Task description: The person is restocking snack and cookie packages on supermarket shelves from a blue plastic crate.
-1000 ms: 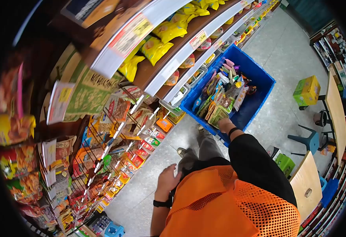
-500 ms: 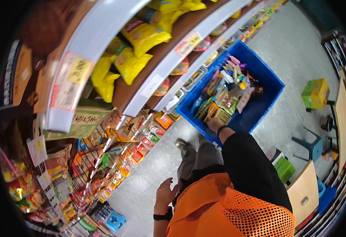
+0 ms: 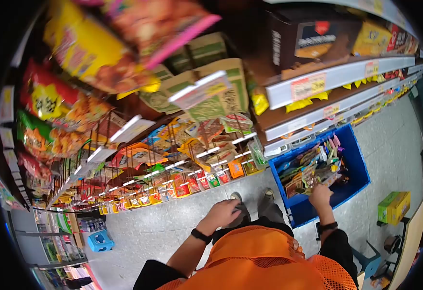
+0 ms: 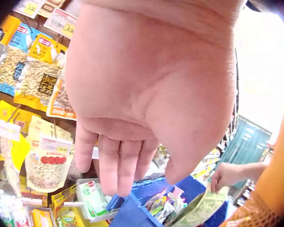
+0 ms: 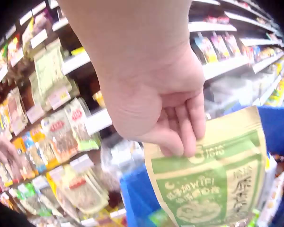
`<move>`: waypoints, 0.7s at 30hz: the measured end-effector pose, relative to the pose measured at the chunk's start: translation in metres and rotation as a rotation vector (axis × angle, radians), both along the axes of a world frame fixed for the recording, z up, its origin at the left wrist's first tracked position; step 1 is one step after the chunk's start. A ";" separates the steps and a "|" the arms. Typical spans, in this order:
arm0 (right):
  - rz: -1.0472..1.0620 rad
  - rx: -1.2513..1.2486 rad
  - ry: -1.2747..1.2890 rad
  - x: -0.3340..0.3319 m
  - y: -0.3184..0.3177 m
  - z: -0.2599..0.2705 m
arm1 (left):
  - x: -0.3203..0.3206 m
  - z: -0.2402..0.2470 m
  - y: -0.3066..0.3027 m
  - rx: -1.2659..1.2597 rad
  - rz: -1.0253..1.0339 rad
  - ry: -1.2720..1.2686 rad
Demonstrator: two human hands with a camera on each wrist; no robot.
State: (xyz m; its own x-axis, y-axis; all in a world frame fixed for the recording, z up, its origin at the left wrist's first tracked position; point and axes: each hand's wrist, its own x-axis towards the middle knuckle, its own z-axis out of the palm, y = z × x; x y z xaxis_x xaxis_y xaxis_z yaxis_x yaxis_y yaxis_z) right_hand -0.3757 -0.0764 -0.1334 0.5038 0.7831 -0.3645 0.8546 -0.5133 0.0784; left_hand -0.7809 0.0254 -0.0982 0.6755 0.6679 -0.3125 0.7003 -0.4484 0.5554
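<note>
My right hand pinches the top edge of a kraft-paper and green snack bag. The bag hangs upright over the blue crate, which stands on the floor by the shelves. Inside the crate lies a heap of colourful snack packets. My left hand is held in front of my body with nothing in it. Its fingers extend loosely in the left wrist view. Similar green and kraft bags hang on the rack ahead.
Racks of hanging snack bags run along the left, with price-tagged shelves to the right. A yellow-green carton and a teal stool stand at right. A light blue stool is on the floor at left.
The head view has swung left toward the hanging rack, so the crate appears farther right. My right hand has lifted the bag off the heap. The left hand has come forward, still without anything in it.
</note>
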 end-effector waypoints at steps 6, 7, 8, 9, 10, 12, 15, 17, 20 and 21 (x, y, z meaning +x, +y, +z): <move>0.298 0.607 0.251 -0.013 0.023 0.122 | 0.062 0.035 0.044 -0.029 -0.159 -0.184; 0.304 0.611 0.247 -0.024 0.031 0.135 | 0.067 0.046 0.046 -0.023 -0.148 -0.286; 0.394 0.667 0.307 -0.038 0.048 0.149 | 0.066 0.054 0.055 0.006 -0.130 -0.400; 0.470 0.710 0.374 -0.053 0.059 0.162 | 0.063 0.058 0.058 0.019 -0.128 -0.409; 0.511 0.732 0.440 -0.064 0.070 0.173 | 0.064 0.060 0.062 0.023 -0.113 -0.468; 0.551 0.824 0.527 -0.090 0.095 0.185 | 0.065 0.054 0.067 0.060 -0.035 -0.570; 0.644 0.949 0.643 -0.130 0.126 0.199 | 0.041 0.042 0.076 -0.059 0.201 -0.554; 0.703 0.989 0.662 -0.147 0.149 0.204 | 0.029 0.047 0.080 0.128 0.256 -0.549; 0.807 1.162 0.745 -0.170 0.188 0.213 | 0.010 0.038 0.095 0.086 0.427 -0.849; 0.710 1.162 0.829 -0.178 0.198 0.220 | -0.001 0.054 0.099 -0.031 0.454 -0.848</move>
State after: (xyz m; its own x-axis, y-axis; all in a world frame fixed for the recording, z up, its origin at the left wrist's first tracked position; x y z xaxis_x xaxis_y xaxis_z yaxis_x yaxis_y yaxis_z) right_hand -0.5533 0.1218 0.0870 -0.0930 0.7973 0.5964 0.5409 0.5433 -0.6421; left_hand -0.7823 0.1245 -0.0445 0.3638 0.9211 0.1387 0.1639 -0.2100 0.9639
